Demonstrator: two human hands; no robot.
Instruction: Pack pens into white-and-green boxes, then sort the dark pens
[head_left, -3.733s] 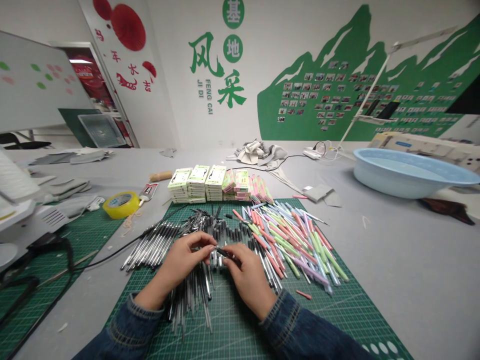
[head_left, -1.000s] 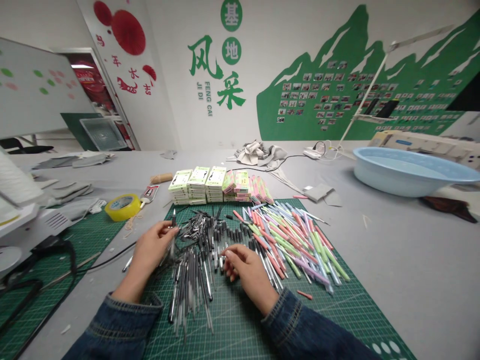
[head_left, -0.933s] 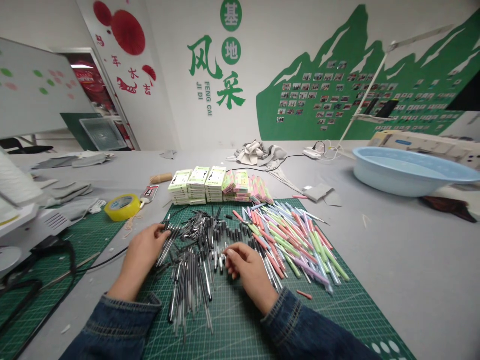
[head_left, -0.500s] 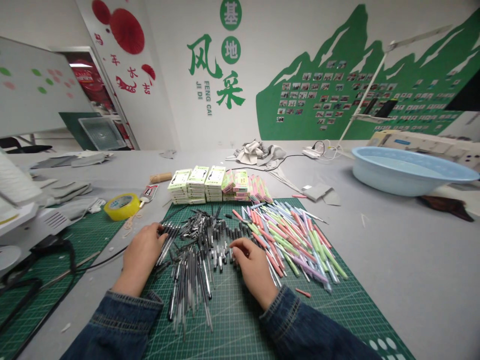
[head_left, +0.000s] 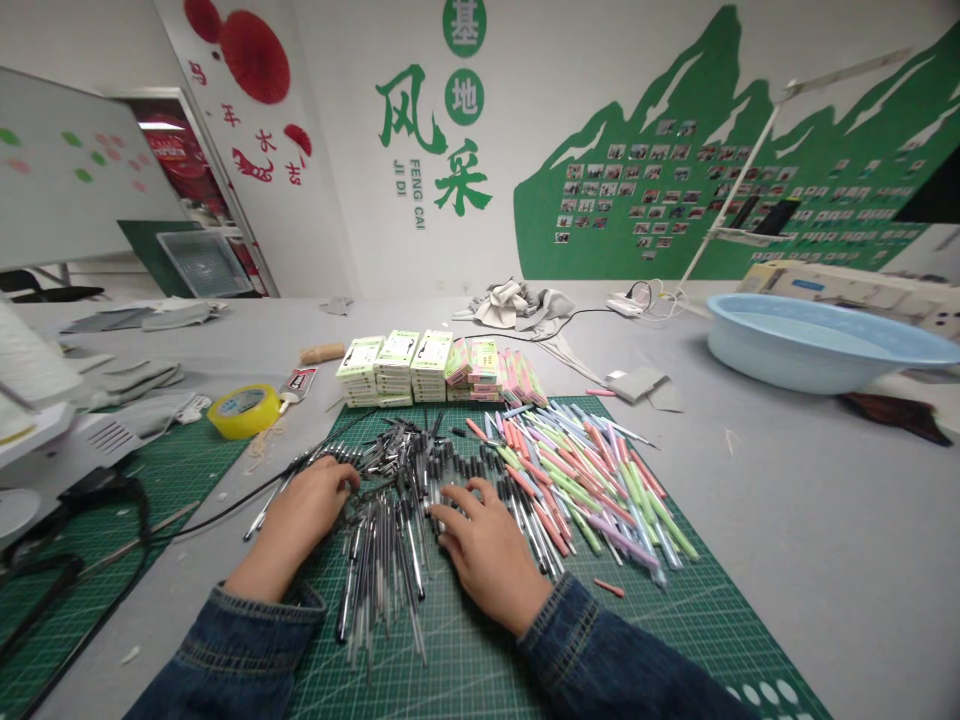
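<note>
My left hand (head_left: 309,508) rests at the left side of a heap of black pen parts (head_left: 394,450), its fingers loosely bent and nothing visibly held; the fingertips are partly lost among the parts. Clear pen tubes with dark refills (head_left: 384,560) fan out between the hands. Over the right side of that spread, my right hand (head_left: 491,550) is open with its fingers apart, close to black pen caps (head_left: 469,466). Beyond it lies a loose pile of pink, green, blue and purple pens (head_left: 592,475). More dark pens stick out behind my left wrist.
A green cutting mat (head_left: 645,640) lies under the pens. Stacked small boxes (head_left: 397,368) stand at its far edge. Yellow tape (head_left: 244,412) and a black cable (head_left: 217,520) are on the left, beside a white machine (head_left: 90,450). A blue basin (head_left: 817,350) sits at the right.
My left hand has shifted right, toward the black heap, exposing pens behind its wrist. My right hand has moved slightly left and nearer me, and its fingers have spread.
</note>
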